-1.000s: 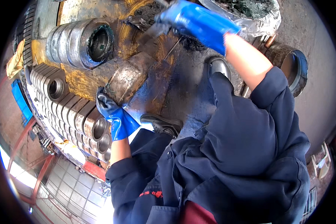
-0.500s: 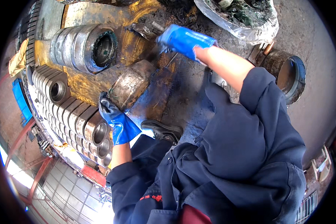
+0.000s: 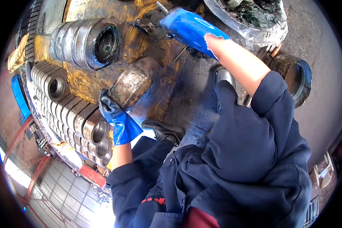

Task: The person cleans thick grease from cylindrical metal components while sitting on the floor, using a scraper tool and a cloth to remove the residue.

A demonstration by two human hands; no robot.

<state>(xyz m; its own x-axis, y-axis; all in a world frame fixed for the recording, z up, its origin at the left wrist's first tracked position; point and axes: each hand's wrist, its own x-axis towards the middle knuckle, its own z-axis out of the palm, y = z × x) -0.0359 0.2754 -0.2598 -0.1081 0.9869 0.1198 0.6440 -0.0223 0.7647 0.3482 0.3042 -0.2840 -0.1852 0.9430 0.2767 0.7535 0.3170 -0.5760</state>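
My left hand (image 3: 114, 114), in a blue rubber glove with dark, soiled fingers, grips the near left end of a worn metal cylinder (image 3: 135, 81). The cylinder lies tilted on the grimy yellow-brown work surface (image 3: 81, 83). Up and to the right, clear of the cylinder, my right hand (image 3: 184, 28) is closed in a matching glove around a tool (image 3: 162, 7) with a round metal end. That end sticks out past the glove; the glove hides most of the tool, so its kind does not show. A thin rod (image 3: 178, 55) slants below the right hand.
Joined thick metal rings (image 3: 85, 43) lie at the far left. Rows of bored metal blocks (image 3: 79, 117) stand beside my left hand. A plastic-lined container (image 3: 268, 38) of dark greasy matter is at the far right, near a metal drum (image 3: 298, 79). My shoes (image 3: 165, 131) are below the cylinder.
My right hand has risen a little farther from the cylinder with the tool. My left hand keeps its hold on the cylinder. The view has shifted slightly, and more of my right shoe shows.
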